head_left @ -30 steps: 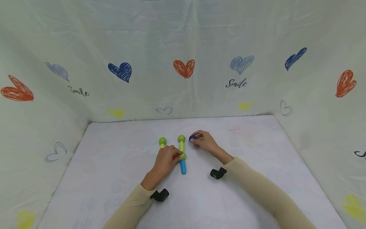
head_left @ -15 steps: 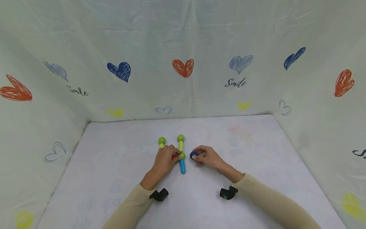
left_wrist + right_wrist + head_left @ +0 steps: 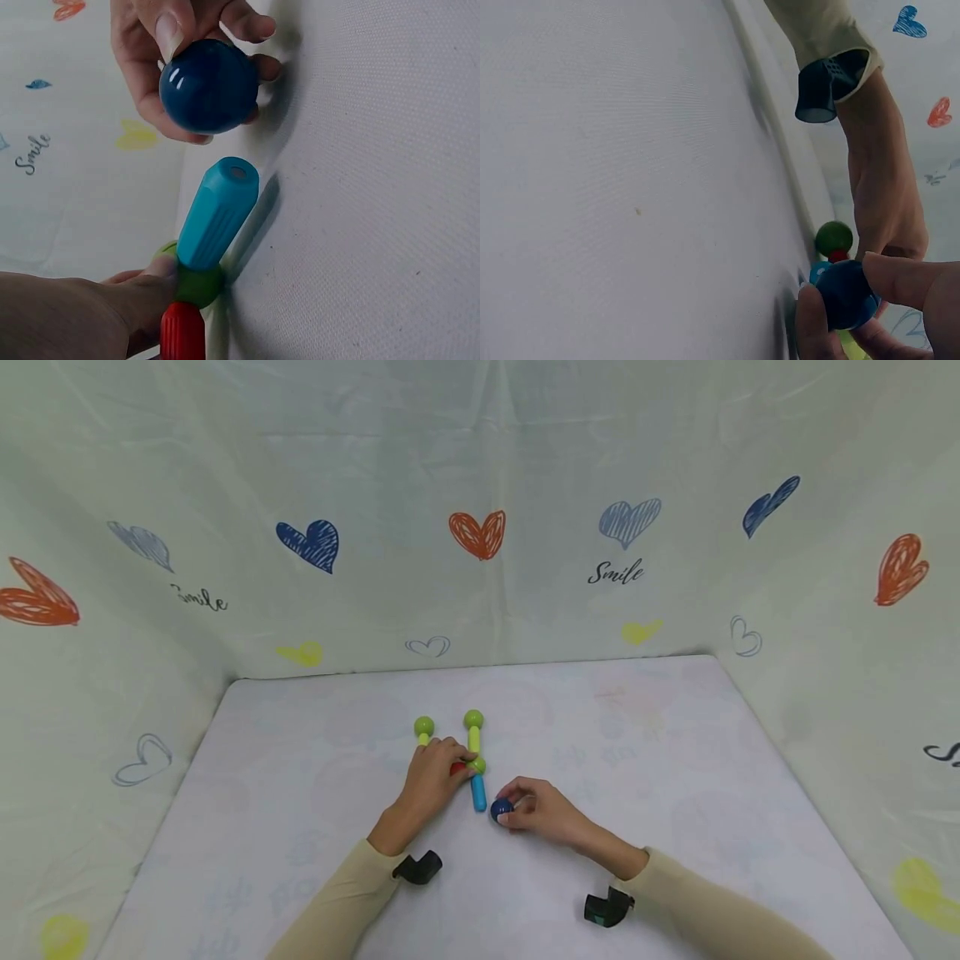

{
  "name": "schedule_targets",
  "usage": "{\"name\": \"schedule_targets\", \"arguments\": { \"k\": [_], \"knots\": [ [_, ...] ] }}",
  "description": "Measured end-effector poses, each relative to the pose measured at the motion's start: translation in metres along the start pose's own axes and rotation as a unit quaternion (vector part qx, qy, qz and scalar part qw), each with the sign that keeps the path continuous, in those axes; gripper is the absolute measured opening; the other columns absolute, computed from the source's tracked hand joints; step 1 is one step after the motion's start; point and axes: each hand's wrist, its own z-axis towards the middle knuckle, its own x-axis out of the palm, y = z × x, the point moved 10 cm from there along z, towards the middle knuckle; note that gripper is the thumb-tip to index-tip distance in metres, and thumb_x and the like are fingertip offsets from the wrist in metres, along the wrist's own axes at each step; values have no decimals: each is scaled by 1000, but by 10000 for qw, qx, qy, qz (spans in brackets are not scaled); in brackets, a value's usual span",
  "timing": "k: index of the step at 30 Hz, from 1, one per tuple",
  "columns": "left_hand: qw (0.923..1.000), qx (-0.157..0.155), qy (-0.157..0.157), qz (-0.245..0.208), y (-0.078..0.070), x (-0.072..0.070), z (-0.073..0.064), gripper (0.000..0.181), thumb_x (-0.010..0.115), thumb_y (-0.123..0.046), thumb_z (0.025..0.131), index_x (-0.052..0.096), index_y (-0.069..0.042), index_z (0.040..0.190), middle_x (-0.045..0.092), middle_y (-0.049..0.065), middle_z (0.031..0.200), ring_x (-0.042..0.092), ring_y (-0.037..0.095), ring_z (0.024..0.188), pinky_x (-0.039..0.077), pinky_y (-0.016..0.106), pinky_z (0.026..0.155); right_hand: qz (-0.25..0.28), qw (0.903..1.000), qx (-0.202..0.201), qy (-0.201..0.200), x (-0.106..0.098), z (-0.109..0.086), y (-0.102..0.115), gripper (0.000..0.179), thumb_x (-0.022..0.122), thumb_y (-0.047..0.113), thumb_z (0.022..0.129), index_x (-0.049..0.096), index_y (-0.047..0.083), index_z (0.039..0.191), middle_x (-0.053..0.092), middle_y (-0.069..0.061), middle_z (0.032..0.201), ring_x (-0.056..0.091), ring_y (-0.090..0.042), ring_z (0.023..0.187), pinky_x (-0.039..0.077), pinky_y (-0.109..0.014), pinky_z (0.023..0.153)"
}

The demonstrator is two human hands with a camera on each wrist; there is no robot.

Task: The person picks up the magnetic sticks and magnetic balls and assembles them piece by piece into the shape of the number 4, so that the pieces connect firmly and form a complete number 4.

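Observation:
Between the thumb and fingers of my right hand [image 3: 551, 812] is a glossy dark blue ball [image 3: 502, 811], just right of the near end of a light blue toy rod [image 3: 479, 793]. My left hand [image 3: 433, 779] pinches a green ball [image 3: 199, 289] where rods join. From that ball the light blue rod points toward me, a yellow-green rod [image 3: 474, 741] runs away to another green ball [image 3: 473, 718], and a red rod [image 3: 182, 331] goes left under the hand. In the left wrist view, the blue rod's free end, with a small metal dot, faces the blue ball across a gap.
A further green ball [image 3: 423, 727] with a yellow-green rod stands out beyond the left hand, which hides part of it. The white table [image 3: 300, 860] is backed by a pale curtain [image 3: 390, 460] printed with hearts. Black wrist cameras [image 3: 609, 907] sit on both sleeves.
My right hand has come toward me with the blue ball, from beside the far green ball to beside the light blue rod's near end. The left hand has held its place.

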Motion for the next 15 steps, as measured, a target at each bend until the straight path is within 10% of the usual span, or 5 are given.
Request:
{"name": "schedule_targets", "arguments": {
  "k": [15],
  "knots": [
    [9998,119,-124,-94,-1,-2,-1,24,86,-18,89,82,-10,112,76,5,103,64,25,98,49,44,88,-670,9962,-504,-238,16,-4,13,29,85,9,89,72,-1,112,73,-4,97,65,-8,85,54,-23,75]
  ]
}}
